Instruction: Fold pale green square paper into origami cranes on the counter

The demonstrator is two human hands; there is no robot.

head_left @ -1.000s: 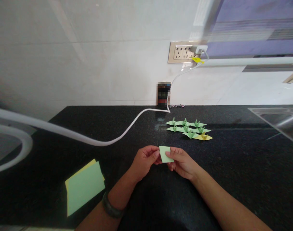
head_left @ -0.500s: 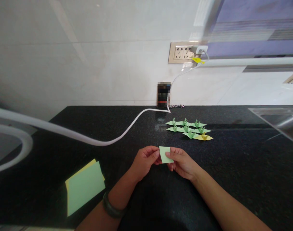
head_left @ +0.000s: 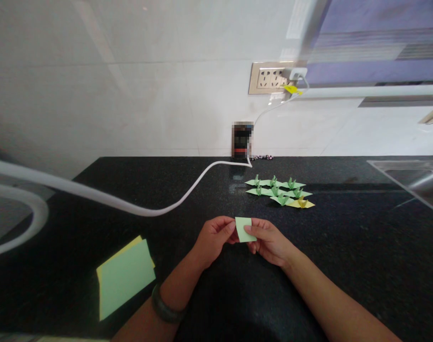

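A small light-green square of folded paper (head_left: 242, 233) is held up over the dark counter between both hands. My left hand (head_left: 216, 237) pinches its left edge, thumb in front and fingers curled behind. On the other side my right hand (head_left: 268, 239) grips it, the thumb lying flat across its face and the fingers behind. Beyond the hands stand several folded paper cranes (head_left: 275, 191) in close rows, green except for one yellow crane (head_left: 302, 203) at the front right. Left of my left forearm lies a stack of green and yellow paper sheets (head_left: 126, 280).
A thick white cable (head_left: 159, 211) runs across the black counter (head_left: 188, 180) to a blurred-out upright device (head_left: 241, 141) by the wall. Behind it is a wall socket (head_left: 268, 78) with a white plug (head_left: 297, 72). A metal sink (head_left: 419, 178) is at the right.
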